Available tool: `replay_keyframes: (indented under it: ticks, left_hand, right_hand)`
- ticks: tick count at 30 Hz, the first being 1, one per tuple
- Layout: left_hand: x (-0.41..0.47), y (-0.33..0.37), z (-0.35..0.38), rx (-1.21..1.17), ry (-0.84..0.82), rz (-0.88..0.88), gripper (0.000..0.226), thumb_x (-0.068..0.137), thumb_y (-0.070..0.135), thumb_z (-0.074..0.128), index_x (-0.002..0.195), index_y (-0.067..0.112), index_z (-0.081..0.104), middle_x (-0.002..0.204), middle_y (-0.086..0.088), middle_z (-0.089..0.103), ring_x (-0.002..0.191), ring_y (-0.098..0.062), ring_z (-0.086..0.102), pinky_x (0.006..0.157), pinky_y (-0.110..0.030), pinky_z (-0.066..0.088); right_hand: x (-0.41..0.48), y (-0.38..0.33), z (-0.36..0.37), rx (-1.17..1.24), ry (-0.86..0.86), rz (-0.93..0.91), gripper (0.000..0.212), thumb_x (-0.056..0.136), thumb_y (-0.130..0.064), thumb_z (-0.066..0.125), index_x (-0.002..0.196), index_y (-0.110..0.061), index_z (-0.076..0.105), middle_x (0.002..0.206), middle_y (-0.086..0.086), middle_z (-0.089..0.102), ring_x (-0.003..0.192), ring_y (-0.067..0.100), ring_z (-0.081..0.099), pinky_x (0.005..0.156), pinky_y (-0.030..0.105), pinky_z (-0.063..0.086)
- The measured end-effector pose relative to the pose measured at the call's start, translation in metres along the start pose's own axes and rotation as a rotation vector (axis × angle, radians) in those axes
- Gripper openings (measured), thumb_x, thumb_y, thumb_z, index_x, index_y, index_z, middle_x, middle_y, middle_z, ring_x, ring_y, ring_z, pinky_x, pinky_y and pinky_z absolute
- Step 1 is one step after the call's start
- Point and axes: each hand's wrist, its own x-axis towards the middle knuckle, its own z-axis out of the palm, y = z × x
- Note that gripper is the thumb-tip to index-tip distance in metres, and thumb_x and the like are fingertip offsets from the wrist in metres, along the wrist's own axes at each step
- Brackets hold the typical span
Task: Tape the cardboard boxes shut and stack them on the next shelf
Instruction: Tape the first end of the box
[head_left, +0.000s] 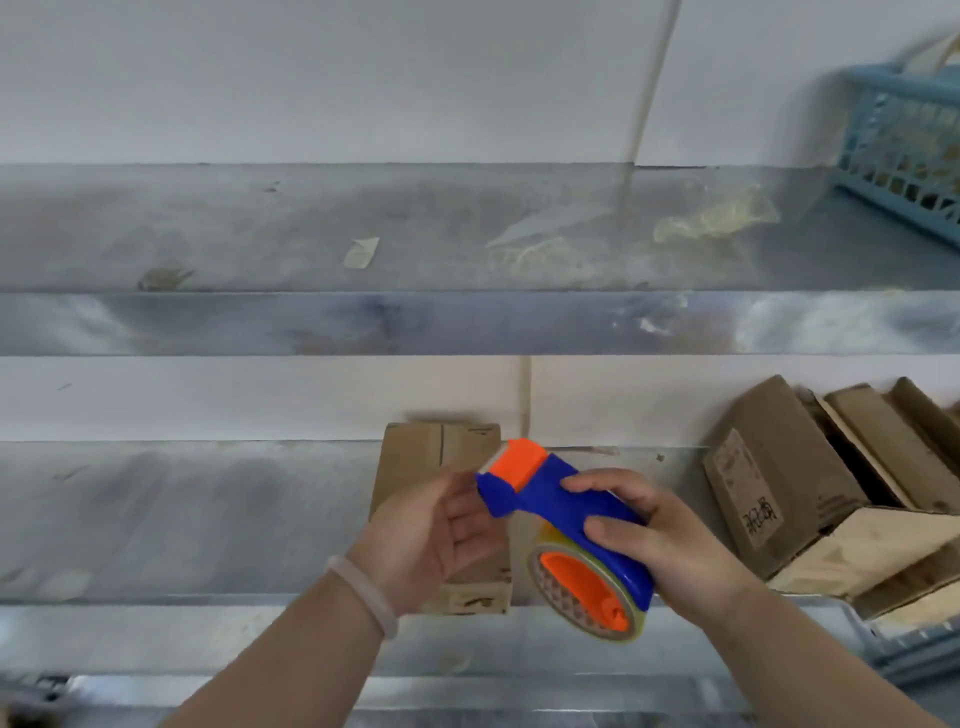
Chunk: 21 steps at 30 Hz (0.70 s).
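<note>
Head view: blue-and-orange plastic tape dispenser (566, 525) with a roll of clear tape, held in the air above the lower grey metal shelf (182, 519); long axis from roll at lower right to orange head at upper left, head pointing away from the person; right hand (670, 551), fingers and thumb curled round the blue body; left hand (431, 535), palm up, fingers loosely spread, tips at the blue nose, holding nothing; small brown cardboard box (441, 452), flat on the shelf behind the hands, long axis front to back; tilted brown cardboard boxes (769, 483), right end of the shelf.
</note>
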Motion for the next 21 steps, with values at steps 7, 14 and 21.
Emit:
replay_keyframes:
  ticks: [7, 14, 21]
  left_hand:
    - [-0.011, 0.008, -0.022, 0.175, 0.01, -0.141, 0.024, 0.091, 0.022, 0.061, 0.102, 0.002, 0.069, 0.092, -0.018, 0.073, 0.075, -0.024, 0.073, 0.061, -0.033, 0.059]
    - [-0.018, 0.001, -0.036, 0.437, 0.104, 0.01, 0.011, 0.094, 0.011, 0.06, 0.089, 0.008, 0.069, 0.088, -0.015, 0.075, 0.078, -0.021, 0.073, 0.06, -0.026, 0.057]
    - [-0.024, -0.006, -0.05, 0.518, 0.277, 0.217, 0.013, 0.093, 0.009, 0.06, 0.083, 0.008, 0.066, 0.065, -0.004, 0.07, 0.059, -0.013, 0.067, 0.055, -0.024, 0.054]
  right_hand:
    - [0.006, -0.009, 0.008, -0.331, -0.204, 0.019, 0.033, 0.063, -0.012, 0.084, 0.092, -0.027, 0.078, 0.102, 0.001, 0.074, 0.089, 0.025, 0.071, 0.07, 0.028, 0.057]
    - [0.012, -0.01, 0.016, -0.486, -0.305, 0.056, 0.039, 0.058, -0.03, 0.086, 0.094, -0.038, 0.076, 0.101, -0.014, 0.071, 0.089, 0.012, 0.07, 0.071, 0.02, 0.054]
    - [0.011, -0.015, 0.011, -0.534, -0.37, 0.048, 0.039, 0.063, -0.03, 0.085, 0.099, -0.039, 0.074, 0.104, -0.013, 0.071, 0.091, 0.013, 0.07, 0.071, 0.02, 0.055]
